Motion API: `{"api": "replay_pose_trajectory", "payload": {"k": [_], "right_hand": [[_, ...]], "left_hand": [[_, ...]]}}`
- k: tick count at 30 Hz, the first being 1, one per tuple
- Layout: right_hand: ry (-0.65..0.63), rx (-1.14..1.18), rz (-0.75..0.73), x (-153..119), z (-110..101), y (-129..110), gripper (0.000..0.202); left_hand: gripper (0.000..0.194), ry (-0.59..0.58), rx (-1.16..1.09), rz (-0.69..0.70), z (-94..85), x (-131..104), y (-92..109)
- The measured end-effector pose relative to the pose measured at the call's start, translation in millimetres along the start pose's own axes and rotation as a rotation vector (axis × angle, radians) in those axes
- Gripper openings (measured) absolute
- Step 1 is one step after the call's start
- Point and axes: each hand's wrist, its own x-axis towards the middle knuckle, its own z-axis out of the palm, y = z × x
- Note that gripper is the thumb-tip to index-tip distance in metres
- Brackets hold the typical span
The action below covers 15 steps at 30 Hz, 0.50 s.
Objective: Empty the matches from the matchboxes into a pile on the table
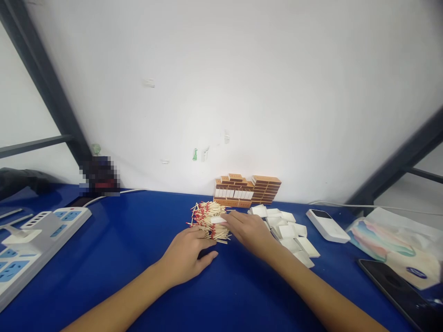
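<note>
A heap of loose matches with red heads lies mid-table, sticks pointing various ways. My left hand rests at the near left edge of the heap, fingertips touching matches, thumb held apart from the fingers. From the right, my right hand reaches over the heap, pinching a small white matchbox tray just above the matches. Whether the tray has matches in it I cannot tell. Beside my right hand several white matchbox trays are piled loosely. Behind the heap, brown matchboxes stand stacked against the wall.
All this is on a blue tabletop before a white wall. On the left sits a power strip with plugs. A white device with a dark display, a tissue pack and a black phone lie on the right.
</note>
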Motion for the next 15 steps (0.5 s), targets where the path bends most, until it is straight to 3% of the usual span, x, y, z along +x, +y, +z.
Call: {"api": "replay_pose_trajectory", "payload": {"k": [7,12,15], "right_hand": [[0.044,-0.072,-0.045,-3,-8,-3,0.031],[0.092,0.052,0.133,-9,-18,8,0.031],[0.042,0.231,0.313,-16,-29,28,0.024]], "left_hand": [[0.024,0.020,-0.057,-0.004,-1.4,1,1],[0.019,0.044,-0.114,-0.004,-5.1,0,4],[0.017,0.000,-0.145,0.027,-6.1,-1,6]]}}
